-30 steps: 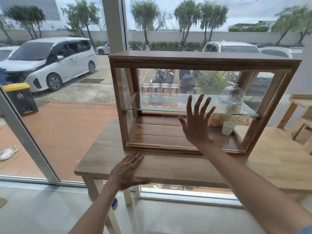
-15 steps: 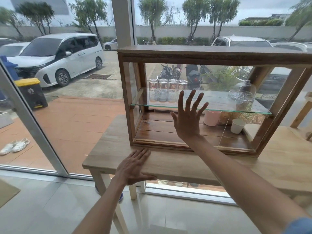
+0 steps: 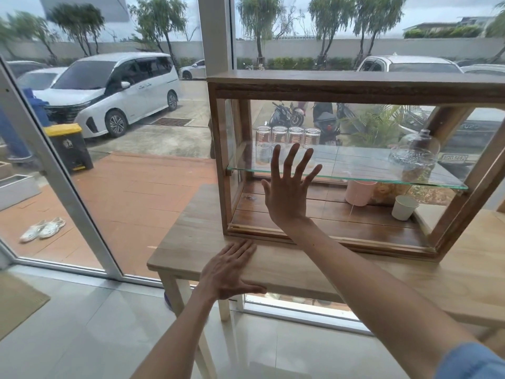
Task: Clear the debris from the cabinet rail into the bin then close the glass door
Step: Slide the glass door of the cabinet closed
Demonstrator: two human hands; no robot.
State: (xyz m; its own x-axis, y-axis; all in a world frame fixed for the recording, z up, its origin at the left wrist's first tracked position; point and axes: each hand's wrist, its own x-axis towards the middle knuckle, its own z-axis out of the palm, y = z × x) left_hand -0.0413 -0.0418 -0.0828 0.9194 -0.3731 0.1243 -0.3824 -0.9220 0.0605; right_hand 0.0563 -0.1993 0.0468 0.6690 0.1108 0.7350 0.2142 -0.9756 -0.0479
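A wooden cabinet (image 3: 355, 87) with glass sides stands on a wooden table (image 3: 287, 266). My right hand (image 3: 288, 192) is spread flat against the sliding glass door (image 3: 251, 206) in the cabinet's left half. The pane's right edge shows as a thin vertical line near the pink container (image 3: 358, 191). The bottom rail (image 3: 355, 240) runs along the front, and I see no debris on it. My left hand (image 3: 229, 272) lies palm down on the table's front edge, fingers apart, holding nothing.
Several upturned glasses (image 3: 287, 138) and a glass dome (image 3: 414, 157) sit on the glass shelf (image 3: 355, 175). A white paper cup (image 3: 404, 207) stands on the cabinet floor. Outside the window is a dark bin with a yellow lid (image 3: 69, 149).
My right hand has slid left across the cabinet front, flat on the glass, and the pane's edge has moved left with it. The left hand stays on the table edge.
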